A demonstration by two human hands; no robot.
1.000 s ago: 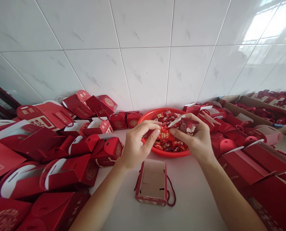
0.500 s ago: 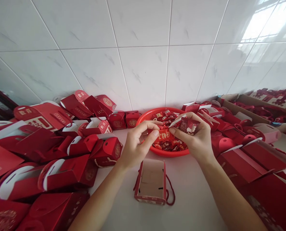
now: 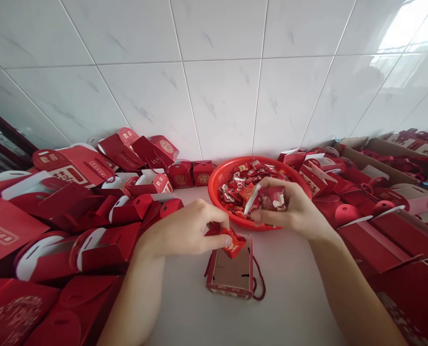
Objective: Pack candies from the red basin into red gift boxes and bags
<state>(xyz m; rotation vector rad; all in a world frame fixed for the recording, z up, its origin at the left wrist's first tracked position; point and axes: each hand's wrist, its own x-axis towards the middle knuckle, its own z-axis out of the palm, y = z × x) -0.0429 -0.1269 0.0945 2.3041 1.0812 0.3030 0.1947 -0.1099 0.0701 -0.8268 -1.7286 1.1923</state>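
Just above an open red gift box (image 3: pixel 232 276) with a cord handle, my left hand (image 3: pixel 190 228) pinches a bright red wrapped candy (image 3: pixel 235 244). The box stands on the white table with its pale inside showing. My right hand (image 3: pixel 295 204) is closed around dark red wrapped candies (image 3: pixel 272 198), with a pale wrapper edge at the fingertips; how many it holds I cannot tell. Behind and below that hand is a round orange-red plastic basket (image 3: pixel 217 175) heaped with wrapped candies (image 3: pixel 241 180).
Red gift boxes (image 3: pixel 106 247) crowd the left side, several with lids open. More red boxes (image 3: pixel 376 240) are packed on the right, near a cardboard carton (image 3: pixel 365 154) of red items. A tiled wall (image 3: pixel 221 105) rises behind the basket.
My left hand has moved down from the basket to over the open box, carrying the red candy. My right hand has lowered slightly, still holding the dark red candies. The view has shifted a little.
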